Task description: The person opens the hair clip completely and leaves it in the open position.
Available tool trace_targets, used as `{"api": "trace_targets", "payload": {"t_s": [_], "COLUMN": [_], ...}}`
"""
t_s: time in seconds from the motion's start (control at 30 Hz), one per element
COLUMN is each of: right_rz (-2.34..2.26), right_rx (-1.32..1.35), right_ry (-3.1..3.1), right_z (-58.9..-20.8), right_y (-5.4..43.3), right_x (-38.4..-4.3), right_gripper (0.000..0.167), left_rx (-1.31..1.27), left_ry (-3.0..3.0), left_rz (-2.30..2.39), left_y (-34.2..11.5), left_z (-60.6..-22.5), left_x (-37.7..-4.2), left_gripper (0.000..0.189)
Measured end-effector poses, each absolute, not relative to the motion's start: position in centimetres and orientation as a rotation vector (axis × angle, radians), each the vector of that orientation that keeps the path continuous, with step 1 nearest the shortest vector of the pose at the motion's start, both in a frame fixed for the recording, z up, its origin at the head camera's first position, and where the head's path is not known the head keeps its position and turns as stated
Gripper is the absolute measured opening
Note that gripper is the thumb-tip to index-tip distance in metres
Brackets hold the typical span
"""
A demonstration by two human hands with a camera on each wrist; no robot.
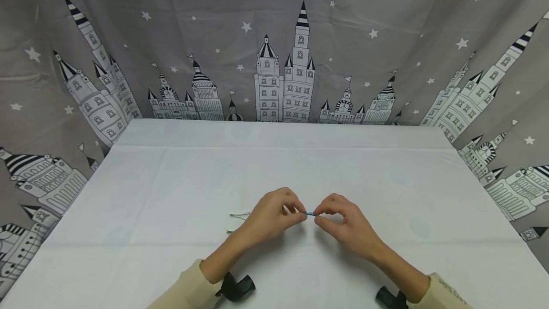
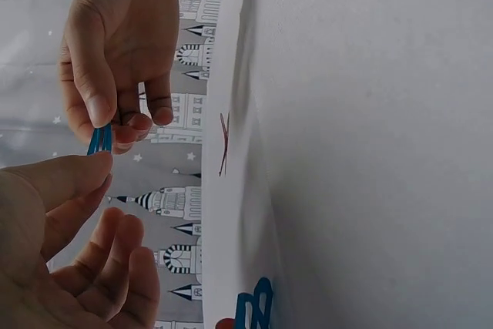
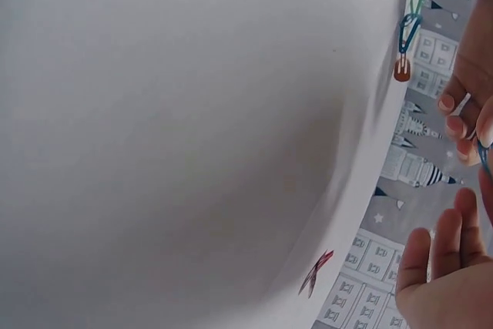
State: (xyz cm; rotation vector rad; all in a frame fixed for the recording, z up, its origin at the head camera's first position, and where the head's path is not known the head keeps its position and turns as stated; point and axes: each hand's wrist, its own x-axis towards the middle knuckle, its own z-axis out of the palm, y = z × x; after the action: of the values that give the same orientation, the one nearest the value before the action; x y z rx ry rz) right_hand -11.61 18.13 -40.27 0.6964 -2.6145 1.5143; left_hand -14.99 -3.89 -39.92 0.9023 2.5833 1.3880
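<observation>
My left hand [image 1: 270, 213] and right hand [image 1: 347, 221] meet above the white table, both pinching a small blue clip [image 1: 310, 213] between thumb and forefinger. In the left wrist view this blue clip [image 2: 100, 139] shows narrow parallel strips, its ends covered by the fingertips. My left hand [image 2: 69, 244] appears below it and my right hand [image 2: 123, 44] above. The right wrist view catches only part of the blue clip [image 3: 483, 154] at its edge. The other fingers of each hand are loosely bent, away from the clip.
Thin pale-green pieces [image 1: 240, 215] lie left of my left hand. Blue looped clips [image 2: 262, 302] and an orange slotted clip [image 3: 402, 68] lie on the table. Separately lies a thin red crossed piece [image 3: 316, 273]. Behind the white table [image 1: 193, 180] hangs a grey castle-print curtain [image 1: 343, 27].
</observation>
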Motion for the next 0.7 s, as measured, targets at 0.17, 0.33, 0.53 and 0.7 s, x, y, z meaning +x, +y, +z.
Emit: {"api": "trace_targets", "payload": {"t_s": [0.17, 0.33, 0.53, 0.7], "right_rz": [1.549, 1.56, 1.574, 1.52], "right_rx": [0.787, 0.836, 0.884, 0.933], "right_ry": [-2.599, -2.588, -2.587, -2.582], "right_z": [-40.2, -39.9, -40.0, -40.0], "right_y": [17.4, 16.7, 16.2, 15.8], "right_x": [-11.5, -11.4, -11.3, -11.2], "right_gripper": [0.006, 0.008, 0.007, 0.008], "left_rx": [0.86, 0.847, 0.897, 0.969], "left_ry": [2.568, 2.557, 2.553, 2.553], "left_rz": [1.426, 1.42, 1.388, 1.385], "left_y": [-4.9, -5.8, -6.8, -7.3], "left_z": [-39.6, -39.3, -39.1, -39.3], "left_x": [-14.3, -13.7, -13.3, -13.2], "left_gripper": [0.009, 0.008, 0.001, 0.003]}}
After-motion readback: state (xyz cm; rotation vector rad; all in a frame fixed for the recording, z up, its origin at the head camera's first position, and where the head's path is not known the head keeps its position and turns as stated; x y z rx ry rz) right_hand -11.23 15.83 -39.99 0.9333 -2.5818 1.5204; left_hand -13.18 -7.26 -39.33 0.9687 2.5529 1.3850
